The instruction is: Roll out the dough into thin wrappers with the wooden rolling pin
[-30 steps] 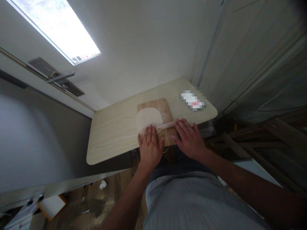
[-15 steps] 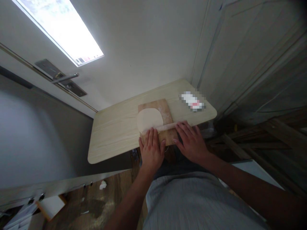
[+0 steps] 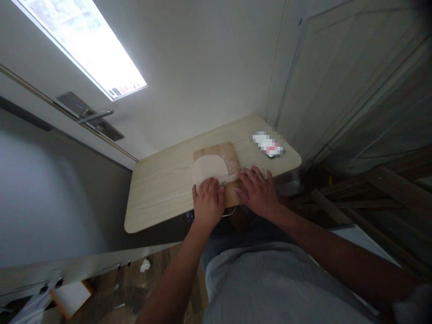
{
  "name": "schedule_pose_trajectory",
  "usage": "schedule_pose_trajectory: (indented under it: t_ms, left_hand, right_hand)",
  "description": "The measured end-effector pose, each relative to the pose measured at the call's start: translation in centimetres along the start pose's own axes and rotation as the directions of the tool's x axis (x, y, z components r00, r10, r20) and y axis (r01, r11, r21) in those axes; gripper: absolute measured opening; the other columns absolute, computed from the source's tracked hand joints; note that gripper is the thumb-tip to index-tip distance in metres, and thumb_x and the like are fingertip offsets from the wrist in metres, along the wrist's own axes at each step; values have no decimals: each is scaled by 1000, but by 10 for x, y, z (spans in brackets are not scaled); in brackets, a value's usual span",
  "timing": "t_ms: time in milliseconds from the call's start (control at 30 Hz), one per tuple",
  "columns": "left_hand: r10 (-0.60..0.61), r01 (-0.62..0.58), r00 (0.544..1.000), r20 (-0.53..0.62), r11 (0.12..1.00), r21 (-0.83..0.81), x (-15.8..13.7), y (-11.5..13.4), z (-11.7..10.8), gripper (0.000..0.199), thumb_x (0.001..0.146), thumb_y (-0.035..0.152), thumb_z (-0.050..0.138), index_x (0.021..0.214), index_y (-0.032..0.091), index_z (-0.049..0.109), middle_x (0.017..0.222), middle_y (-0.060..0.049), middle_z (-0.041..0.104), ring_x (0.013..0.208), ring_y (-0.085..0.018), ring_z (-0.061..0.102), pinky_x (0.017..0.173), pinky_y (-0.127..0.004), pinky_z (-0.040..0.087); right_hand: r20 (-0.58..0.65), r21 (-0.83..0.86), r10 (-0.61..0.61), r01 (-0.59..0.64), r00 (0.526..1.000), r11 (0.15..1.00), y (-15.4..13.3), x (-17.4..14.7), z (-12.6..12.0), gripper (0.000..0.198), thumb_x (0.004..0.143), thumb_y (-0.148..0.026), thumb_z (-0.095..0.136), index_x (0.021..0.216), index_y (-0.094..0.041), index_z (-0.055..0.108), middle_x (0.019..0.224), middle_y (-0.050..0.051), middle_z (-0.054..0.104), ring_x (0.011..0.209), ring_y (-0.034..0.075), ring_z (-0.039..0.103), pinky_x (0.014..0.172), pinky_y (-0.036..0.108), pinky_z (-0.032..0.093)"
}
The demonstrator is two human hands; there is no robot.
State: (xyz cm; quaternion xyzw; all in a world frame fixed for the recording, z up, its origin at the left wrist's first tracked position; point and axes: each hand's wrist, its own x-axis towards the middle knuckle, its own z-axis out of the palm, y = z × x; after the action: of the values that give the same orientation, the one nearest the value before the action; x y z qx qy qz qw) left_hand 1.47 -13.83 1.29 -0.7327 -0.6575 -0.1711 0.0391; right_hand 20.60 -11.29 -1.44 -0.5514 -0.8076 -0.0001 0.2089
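Fingers on your left hand [image 3: 209, 204] sit bent and close together over the rolling pin [image 3: 231, 178] — I can't tell if they wrap around it. Your right hand [image 3: 260, 193] has its fingers a bit spread, resting at the other end. Flat, pale dough [image 3: 209, 166] lies by the pin on a wooden board [image 3: 231, 155] — on top of the table [image 3: 155, 189].

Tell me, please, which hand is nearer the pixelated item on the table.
The right hand, over the rolling pin at the side toward the pixelated item; the left hand is farther off, beside the flat dough.
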Motion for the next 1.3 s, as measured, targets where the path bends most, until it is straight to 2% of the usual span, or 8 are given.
schedule_pose_trajectory:
  t_ms: [67,133,233,333,467,600,933,1300]
  left_hand:
    - [-21,20,999,-27,1000,-23,25,-7,2,32,102,36,42,122,21,63,140,-9,62,131,-24,53,115,-45,35]
    - [-37,34,997,-67,999,-39,53,-14,7,34,102,34,39,125,20,60,138,-9,62,131,-23,53,112,-40,38]
    - [-85,85,995,-48,996,-5,88,-24,18,35,102,34,38,125,18,60,134,-11,63,127,-24,54,109,-40,40]
    - [-109,108,994,7,993,44,104,-29,28,39,103,38,36,129,17,57,134,-13,62,127,-27,54,107,-43,41]
    - [-103,97,992,69,991,91,106,-30,33,43,103,43,33,133,19,54,142,-14,57,131,-31,50,107,-50,41]
    - [-97,88,992,82,990,112,101,-29,34,48,104,46,31,142,21,47,153,-13,47,139,-32,42,111,-55,36]
    - [-88,78,990,107,992,95,87,-21,28,53,104,49,22,147,26,44,159,-9,41,145,-31,34,116,-54,31]
    - [-95,80,987,130,990,114,80,-17,27,55,104,51,22,150,29,42,161,-8,36,147,-31,31,116,-57,30]
  right_hand:
    - [3,4,-6,6,1000,1000,2,2,3,53,100,-49,43,143,-20,53,152,12,50,143,36,33,115,66,15]
    - [3,0,-13,13,1000,1000,5,4,5,55,100,-51,43,145,-20,52,153,13,50,143,36,33,114,67,16]
    - [12,-8,-19,20,1000,1000,6,8,8,58,100,-54,42,147,-21,50,153,13,49,143,37,33,113,67,17]
    - [21,-5,-13,13,1000,1000,7,14,11,61,99,-56,42,147,-20,49,154,14,48,143,38,33,113,67,18]
    - [31,11,-4,4,1000,1000,8,21,15,64,98,-61,41,147,-19,50,155,13,47,144,38,31,113,66,18]
    - [26,16,-6,6,1000,1000,9,20,15,65,98,-61,41,148,-20,49,155,13,46,144,37,30,114,66,17]
    - [52,4,-22,22,998,1000,6,7,8,65,99,-59,40,151,-21,45,157,12,44,146,37,29,115,64,18]
    - [54,13,-28,27,998,1000,7,-3,7,65,98,-59,44,151,-21,46,159,11,42,148,36,27,117,62,17]
